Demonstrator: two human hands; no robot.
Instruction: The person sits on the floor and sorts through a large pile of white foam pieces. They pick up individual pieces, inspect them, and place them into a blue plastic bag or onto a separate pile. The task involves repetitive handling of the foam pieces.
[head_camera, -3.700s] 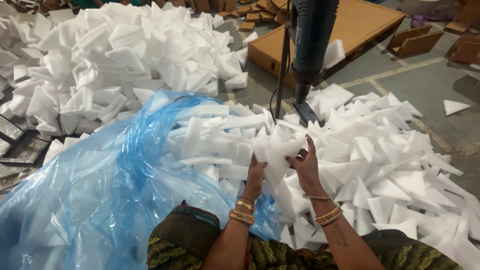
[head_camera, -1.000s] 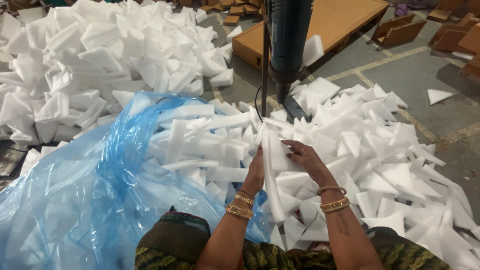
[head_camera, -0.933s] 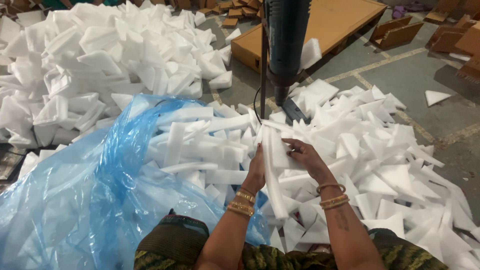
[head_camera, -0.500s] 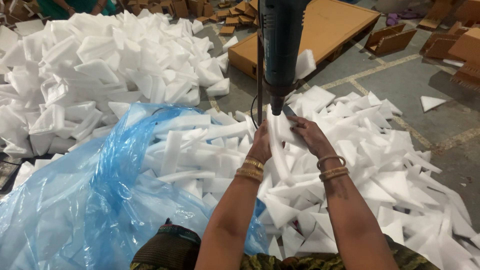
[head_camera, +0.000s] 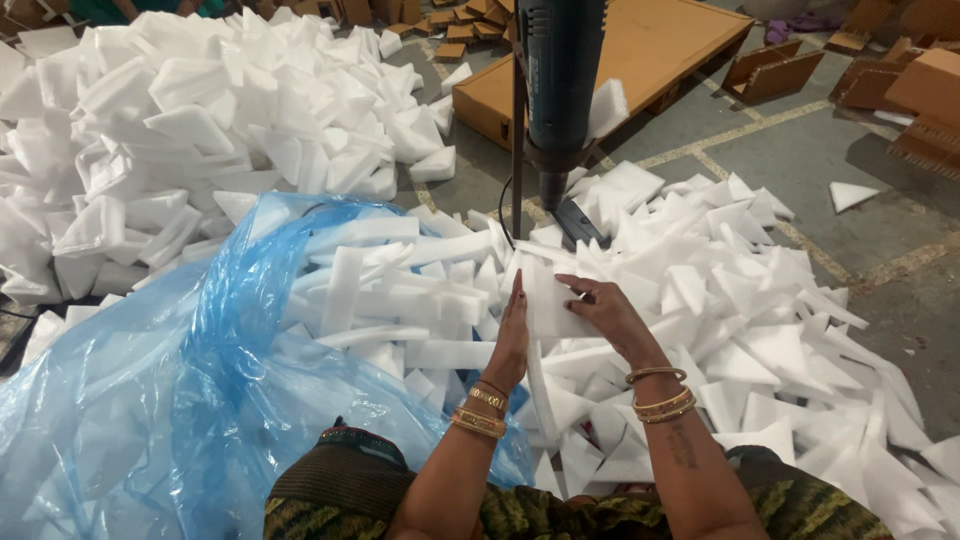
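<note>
A flat white foam piece (head_camera: 548, 296) stands between both my hands, just below the nozzle of a dark blue heat gun (head_camera: 560, 80) that hangs upright on a stand. My left hand (head_camera: 510, 335) presses flat against the piece's left side. From the right, my right hand (head_camera: 610, 315) grips the same piece with its fingers on the face. Gold bangles sit on both wrists. Loose white foam offcuts (head_camera: 720, 300) lie in a heap all around the hands.
A crumpled blue plastic bag (head_camera: 170, 400) spreads at the lower left, with foam strips spilling over it. A large pile of white foam blocks (head_camera: 200, 110) fills the upper left. A flat brown board (head_camera: 660, 50) and cardboard pieces (head_camera: 780, 70) lie behind on the concrete floor.
My hands have lifted the foam piece away from my body and up toward the heat gun's nozzle. The view has tilted forward with them.
</note>
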